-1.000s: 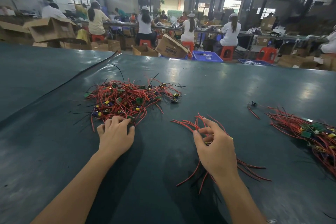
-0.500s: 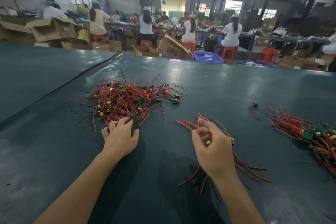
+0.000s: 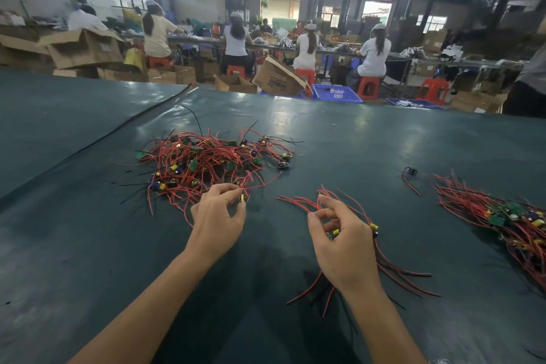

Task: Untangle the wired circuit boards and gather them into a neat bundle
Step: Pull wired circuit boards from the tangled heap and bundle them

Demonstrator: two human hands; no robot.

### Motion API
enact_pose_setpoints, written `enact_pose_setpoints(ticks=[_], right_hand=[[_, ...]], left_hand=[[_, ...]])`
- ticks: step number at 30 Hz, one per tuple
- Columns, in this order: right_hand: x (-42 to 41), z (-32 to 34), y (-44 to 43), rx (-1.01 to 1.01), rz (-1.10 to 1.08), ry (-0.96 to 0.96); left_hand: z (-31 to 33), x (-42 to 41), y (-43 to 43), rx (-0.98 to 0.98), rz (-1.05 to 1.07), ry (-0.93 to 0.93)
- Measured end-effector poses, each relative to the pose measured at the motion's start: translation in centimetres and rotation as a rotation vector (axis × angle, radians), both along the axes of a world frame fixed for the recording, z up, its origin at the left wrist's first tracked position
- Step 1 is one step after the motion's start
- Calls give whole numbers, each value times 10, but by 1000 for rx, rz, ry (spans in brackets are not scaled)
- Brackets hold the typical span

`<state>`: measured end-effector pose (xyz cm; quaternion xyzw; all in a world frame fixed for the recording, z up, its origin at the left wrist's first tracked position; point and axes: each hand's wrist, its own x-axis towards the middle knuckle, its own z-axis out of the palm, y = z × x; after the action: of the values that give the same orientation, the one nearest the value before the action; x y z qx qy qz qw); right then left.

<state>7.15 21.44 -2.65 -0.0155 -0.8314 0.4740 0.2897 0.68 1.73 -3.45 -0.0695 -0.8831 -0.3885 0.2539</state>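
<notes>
The left hand [image 3: 217, 216] pinches a small circuit board with a yellow can-shaped part [image 3: 243, 197] between thumb and forefinger. Its fingers [image 3: 229, 190] are curled on the board at the near rim of the tangled heap of red-wired green circuit boards [image 3: 206, 159]. From the hand's middle the pinched board lies at about 1 o'clock, and the heap spreads beyond it from 10 to 12 o'clock. Its red leads seem to run back into the tangle toward 11 o'clock; how deeply they are caught cannot be told.

The right hand [image 3: 345, 245] sits over the dark green worktop [image 3: 88, 245] at 3 o'clock from the left, near it but apart. Its lower fingers appear to curl round the small bundle of red-wired boards [image 3: 396, 272], while thumb and forefinger stand lifted and loosely bent above it. The bundle's long axis runs from 10 o'clock, where loose wire ends fan out past the knuckles, to 5 o'clock, where the other ends trail beside the wrist.

The left hand is the nearer one to the heap. The pinched board probably has to come away opposite its leads, toward 4 or 5 o'clock. It could then swing to 3 o'clock and lie along the bundle's axis.
</notes>
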Motion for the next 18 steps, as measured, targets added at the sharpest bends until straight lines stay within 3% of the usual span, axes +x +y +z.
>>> enact_pose_setpoints(ticks=[7, 14, 18], right_hand=[[2, 0, -3, 16, 19, -18], [3, 0, -5, 40, 49, -28], [4, -2, -6, 52, 139, -88]], left_hand=[[13, 11, 4, 130, -61, 270], [22, 18, 3, 56, -17, 542], [23, 25, 11, 37, -176, 664]])
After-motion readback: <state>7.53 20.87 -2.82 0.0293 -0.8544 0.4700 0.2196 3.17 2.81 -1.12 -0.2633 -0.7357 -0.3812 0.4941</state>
